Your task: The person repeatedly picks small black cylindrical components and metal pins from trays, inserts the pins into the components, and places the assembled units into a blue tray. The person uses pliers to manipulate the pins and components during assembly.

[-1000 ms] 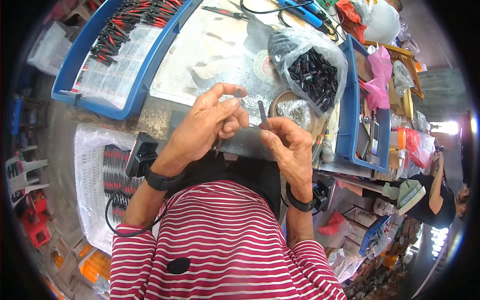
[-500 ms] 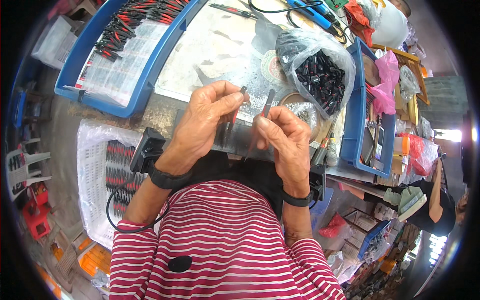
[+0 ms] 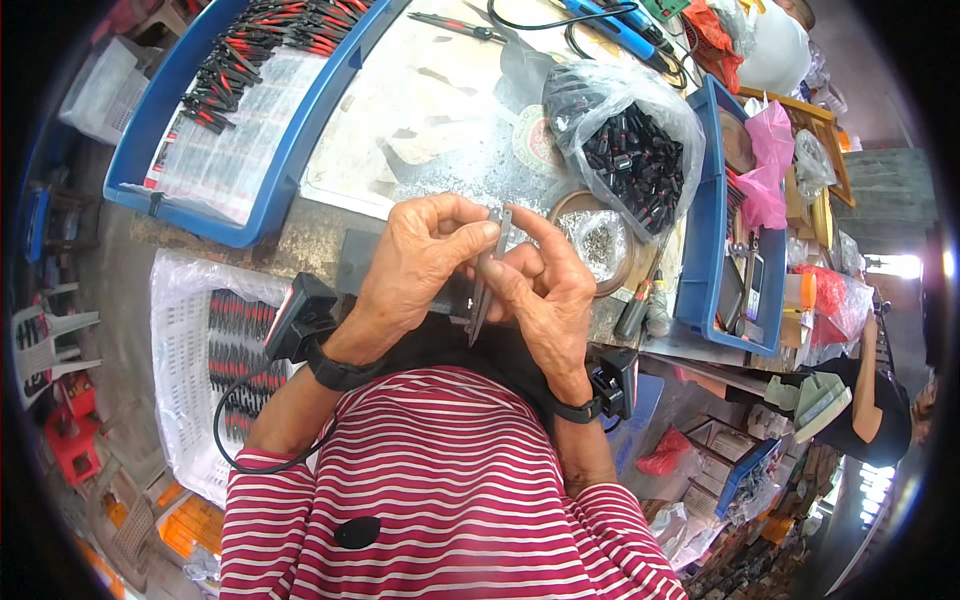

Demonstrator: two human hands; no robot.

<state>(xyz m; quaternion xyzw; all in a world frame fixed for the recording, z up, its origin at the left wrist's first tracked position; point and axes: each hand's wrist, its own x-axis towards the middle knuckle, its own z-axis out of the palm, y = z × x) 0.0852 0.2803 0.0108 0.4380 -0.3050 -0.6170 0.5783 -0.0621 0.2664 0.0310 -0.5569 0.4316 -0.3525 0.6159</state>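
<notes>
Above the table's front edge, my left hand (image 3: 410,255) and my right hand (image 3: 545,295) meet at a slim, dark-grey pointed piece (image 3: 477,318). Its tip slants down toward my body, and a small hole shows near its upper end. My left thumb and forefinger pinch it near the top. The right thumb presses its side lower down, while the right forefinger reaches up to the upper end. Whether it is one part or two laid together I cannot tell. Beyond my right hand lies a clear bag (image 3: 562,105) full of small black parts.
A blue tray (image 3: 275,190) at the left holds black-and-red pointed tools. More lie in a white basket (image 3: 185,400) below it. On the right stand a round dish (image 3: 628,262) of tiny metal bits, a screwdriver (image 3: 633,312) and another blue bin (image 3: 697,290). A blue corded tool (image 3: 612,22) lies far back.
My hands have come together. Half a second ago each held a slim piece apart, the left one showing red; now both grip at one place, with the right forefinger stretched to the top.
</notes>
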